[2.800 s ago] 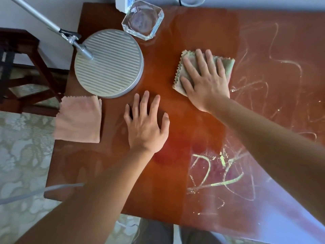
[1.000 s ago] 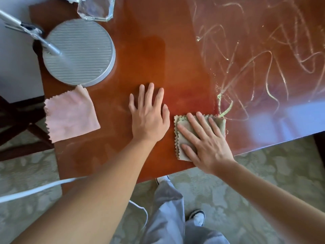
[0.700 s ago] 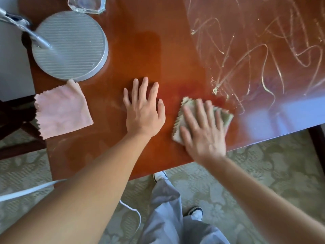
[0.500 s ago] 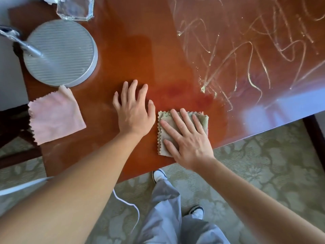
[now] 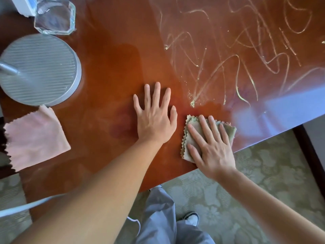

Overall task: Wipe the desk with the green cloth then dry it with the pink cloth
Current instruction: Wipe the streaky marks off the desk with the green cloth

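Note:
My right hand (image 5: 211, 147) lies flat with straight fingers on the folded green cloth (image 5: 190, 138), pressing it onto the glossy red-brown desk (image 5: 114, 67) near the front edge. Just left of it my left hand (image 5: 155, 118) rests palm down on the bare wood, fingers spread. The folded pink cloth (image 5: 35, 136) sits at the desk's left edge, untouched. Pale scribbled smears (image 5: 228, 59) cover the right part of the desk, beyond the green cloth.
A round ribbed grey lamp base (image 5: 40, 69) stands at the back left, with a glass ashtray (image 5: 55, 17) behind it. A white cable (image 5: 26, 206) crosses the lower left. My legs and a shoe (image 5: 191, 217) show below the desk's front edge over patterned carpet.
My right hand has rubbed the green cloth back and forth near the front edge, from the far middle of the desk earlier. My left hand stayed flat; the pink cloth has not moved.

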Demonstrator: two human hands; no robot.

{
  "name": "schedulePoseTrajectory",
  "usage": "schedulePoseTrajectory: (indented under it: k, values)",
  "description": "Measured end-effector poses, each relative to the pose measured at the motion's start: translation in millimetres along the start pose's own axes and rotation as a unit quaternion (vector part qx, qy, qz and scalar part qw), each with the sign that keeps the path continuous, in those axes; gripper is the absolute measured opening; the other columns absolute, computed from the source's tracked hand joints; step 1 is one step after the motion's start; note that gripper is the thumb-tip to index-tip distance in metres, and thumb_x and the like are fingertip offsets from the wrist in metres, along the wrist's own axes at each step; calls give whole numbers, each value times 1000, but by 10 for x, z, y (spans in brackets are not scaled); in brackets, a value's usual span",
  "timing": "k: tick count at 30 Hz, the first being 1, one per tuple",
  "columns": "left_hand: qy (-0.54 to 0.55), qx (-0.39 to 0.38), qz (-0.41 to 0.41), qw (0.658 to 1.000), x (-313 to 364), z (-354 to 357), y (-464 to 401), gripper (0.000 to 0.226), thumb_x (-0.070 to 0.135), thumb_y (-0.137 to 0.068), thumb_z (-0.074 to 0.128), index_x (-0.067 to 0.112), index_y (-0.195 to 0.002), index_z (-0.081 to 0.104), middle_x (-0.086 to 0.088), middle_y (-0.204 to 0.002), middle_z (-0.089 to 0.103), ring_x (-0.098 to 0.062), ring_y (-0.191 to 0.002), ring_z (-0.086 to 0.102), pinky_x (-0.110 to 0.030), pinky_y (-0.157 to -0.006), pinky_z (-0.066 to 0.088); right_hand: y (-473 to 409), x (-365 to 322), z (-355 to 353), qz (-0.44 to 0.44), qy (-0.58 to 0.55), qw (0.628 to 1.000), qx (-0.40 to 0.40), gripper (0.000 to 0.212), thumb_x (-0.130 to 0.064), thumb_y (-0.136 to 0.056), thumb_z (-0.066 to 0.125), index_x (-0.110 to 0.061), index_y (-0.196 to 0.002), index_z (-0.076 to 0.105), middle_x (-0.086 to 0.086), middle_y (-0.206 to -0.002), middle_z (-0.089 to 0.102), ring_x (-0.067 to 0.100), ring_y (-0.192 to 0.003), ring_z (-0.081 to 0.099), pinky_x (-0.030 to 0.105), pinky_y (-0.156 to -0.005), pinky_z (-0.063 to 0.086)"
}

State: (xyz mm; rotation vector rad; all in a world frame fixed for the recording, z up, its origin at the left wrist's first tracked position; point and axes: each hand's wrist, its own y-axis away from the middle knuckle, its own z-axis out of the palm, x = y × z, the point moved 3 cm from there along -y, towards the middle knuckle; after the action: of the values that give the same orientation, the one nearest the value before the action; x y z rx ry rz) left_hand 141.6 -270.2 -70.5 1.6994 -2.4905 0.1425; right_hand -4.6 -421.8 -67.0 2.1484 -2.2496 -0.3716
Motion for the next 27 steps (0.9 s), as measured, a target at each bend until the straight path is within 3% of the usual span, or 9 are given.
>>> schedulePoseTrajectory:
  k: [8,18,22,27]
  values:
    - [6,4,4,1000,-3,7,12,59,49,-103,29,27,-156,36,-9,-167,27,-35,-155,19,-66,-120,15,-1310,222,-368,-20,39,999,-23,62,-59,-104,11,-39,-163,9,1,-173,5,24,-159,-5,42,-127,-8]
    - [17,-7,1,1000,-5,-35,8,60,51,-103,27,27,-158,34,-8,-168,25,-34,-156,16,-65,-122,12,-233,7,-62,-70,31,997,-22,59,-54,-109,18,-34,-164,15,5,-172,10,29,-159,1,50,-128,3]
    - [23,-7,3,1000,-7,-42,12,61,52,-103,30,27,-158,35,-8,-168,25,-34,-156,16,-65,-122,11,-509,104,-167,-106,42,993,-37,59,-56,-108,17,-35,-164,17,5,-171,13,28,-159,3,48,-128,2]
    - [43,2,1,999,-4,-64,29,59,50,-101,33,26,-155,40,-7,-166,29,-33,-156,17,-64,-122,8,-1482,338,-428,-58,51,996,-32,63,-58,-104,11,-36,-163,11,3,-173,6,24,-159,-4,44,-127,-5]
